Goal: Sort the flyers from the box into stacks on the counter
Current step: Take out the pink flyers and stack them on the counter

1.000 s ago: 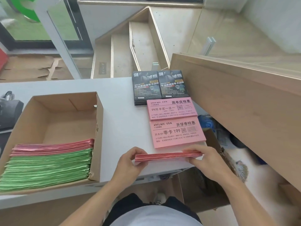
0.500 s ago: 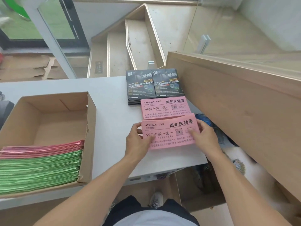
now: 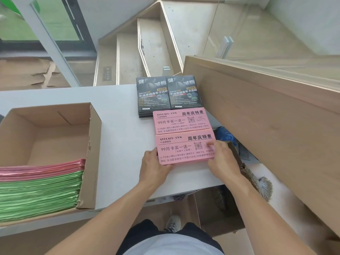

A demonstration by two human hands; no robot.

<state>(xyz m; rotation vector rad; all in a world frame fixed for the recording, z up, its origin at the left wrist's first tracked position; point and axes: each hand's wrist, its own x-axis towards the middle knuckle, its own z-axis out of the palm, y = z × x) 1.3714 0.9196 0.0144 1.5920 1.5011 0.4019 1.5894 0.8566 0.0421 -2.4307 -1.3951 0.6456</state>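
Counter (image 3: 117, 144), a flat pale-grey top, spreads under both hands and runs away to the left of them. Cardboard box (image 3: 92, 150), brown and open-topped, sits on it well to the left of the left hand; inside, against its near wall, lies a thick pile of green paper flyers (image 3: 38, 196) with a thinner layer of pink paper flyers (image 3: 40, 169) on top.

Beyond the hands, at the far edge of the counter, two stacks of black glossy flyers (image 3: 169, 93) with white lettering stand side by side and touching. Just nearer than those lies a stack of pink rectangular flyers (image 3: 181, 122) printed in black, its far edge overlapping the black stacks.

Between the hands is the held bundle of pink printed flyers (image 3: 184, 150), lying landscape with the print facing up, its far edge meeting the near edge of the pink stack beyond it. Whether the bundle rests fully on the counter cannot be told.

The left hand (image 3: 155, 165) grips the bundle's left short edge, thumb on the top face near the lower corner, fingers tucked underneath. The right hand (image 3: 222, 161) holds the right short edge, its thumb lying across the printed face near the QR code, the other fingers curled round the edge out of sight.
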